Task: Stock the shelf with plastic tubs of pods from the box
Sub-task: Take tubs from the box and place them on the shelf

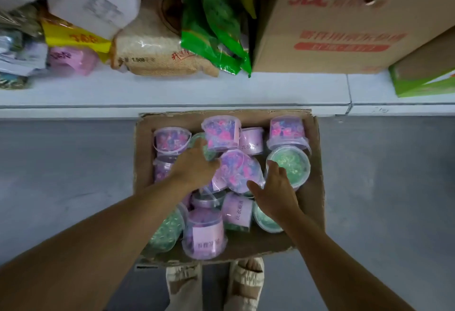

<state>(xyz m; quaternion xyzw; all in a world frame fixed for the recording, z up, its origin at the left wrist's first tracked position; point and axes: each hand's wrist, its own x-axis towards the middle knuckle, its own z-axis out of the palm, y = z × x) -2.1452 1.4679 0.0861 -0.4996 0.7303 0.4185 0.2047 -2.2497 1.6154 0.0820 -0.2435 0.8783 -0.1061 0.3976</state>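
Observation:
An open cardboard box [314,195] sits on the floor against the white shelf [221,89]. It holds several clear plastic tubs of pods, some purple-pink, some green. A purple tub [237,169] lies on its side in the middle. My left hand [194,165] reaches in at its left side, fingers touching it and a green tub behind. My right hand [273,187] comes in from the right, fingers spread, thumb against the tub's lower edge. A green tub [291,163] lies under my right fingertips. One purple tub [70,61] stands on the shelf at far left.
The shelf carries a rice bag [152,49], green packets [216,27], a yellow packet [73,37], a big brown carton [344,27] and a green box [423,81]. Grey floor lies on both sides of the box. My feet [214,283] stand just behind it.

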